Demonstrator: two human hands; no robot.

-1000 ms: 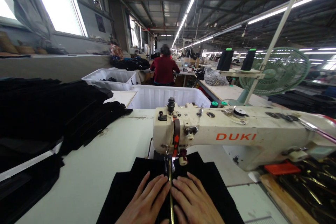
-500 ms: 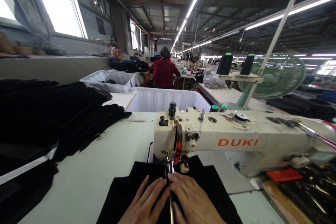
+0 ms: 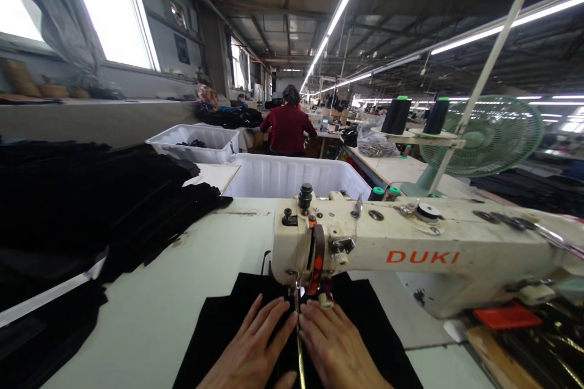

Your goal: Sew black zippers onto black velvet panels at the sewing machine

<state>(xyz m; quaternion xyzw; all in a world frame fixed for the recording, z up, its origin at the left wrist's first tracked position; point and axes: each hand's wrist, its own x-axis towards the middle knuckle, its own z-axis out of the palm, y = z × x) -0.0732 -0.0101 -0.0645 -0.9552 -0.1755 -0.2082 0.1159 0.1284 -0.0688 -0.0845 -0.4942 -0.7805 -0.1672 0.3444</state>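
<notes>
Black fabric (image 3: pixel 365 328) lies under the left hand (image 3: pixel 253 349) and right hand (image 3: pixel 335 346), both pressed flat, gripping nothing, wrists cut off; the needle ahead is indistinct

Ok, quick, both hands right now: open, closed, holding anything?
Left hand: open, flat on the black fabric, holding nothing.
Right hand: open, flat on the fabric beside the metal guide strip.
</notes>
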